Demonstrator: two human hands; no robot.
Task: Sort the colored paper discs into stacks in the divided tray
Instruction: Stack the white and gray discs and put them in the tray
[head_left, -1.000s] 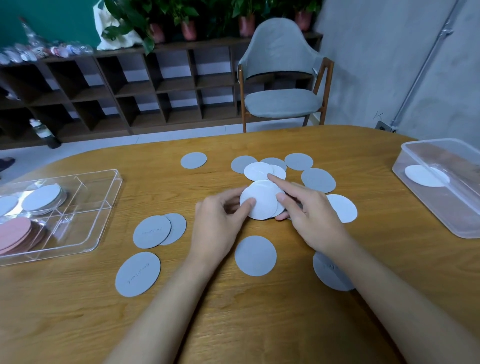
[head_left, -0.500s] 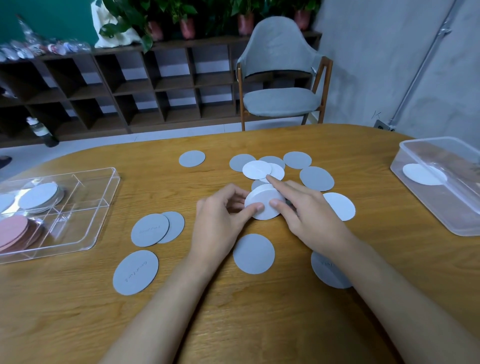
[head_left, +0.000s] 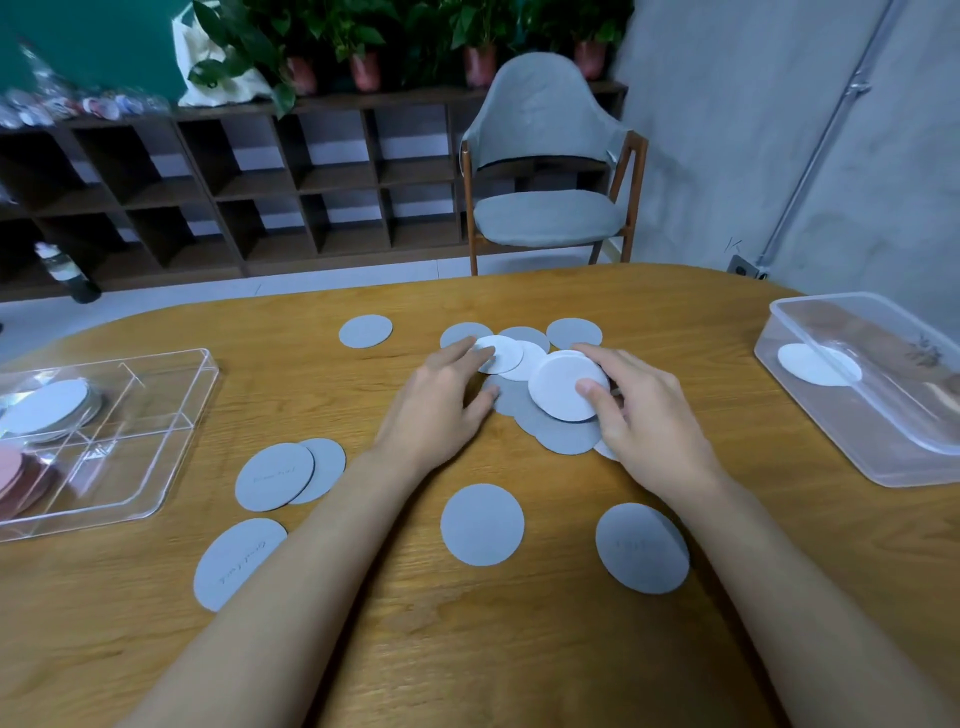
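Gathering step: my right hand (head_left: 649, 415) pinches a thin stack of white discs (head_left: 558, 387), thumb on top, over grey discs (head_left: 566, 441) at the middle of the table (head_left: 519, 649); my left hand (head_left: 436, 408), fingers straight, touches another white disc (head_left: 501, 353). Next, I judge, that flat matte paper round joins the stack, perhaps several deep, before it goes to the clear divided tray (head_left: 130, 470) at left.

We find the divided tray (head_left: 156, 415), at the table's left edge, cut off by the picture's left side, along with the pink stack (head_left: 11, 470) inside it. The clear box (head_left: 893, 405) at the right edge is likewise cut. The right hand (head_left: 649, 431) hides most of a white disc (head_left: 605, 449) and part of the white stack's (head_left: 558, 384) rim. Writing on a grey disc (head_left: 272, 475) is too small to read. The left hand (head_left: 441, 400) is blurred.
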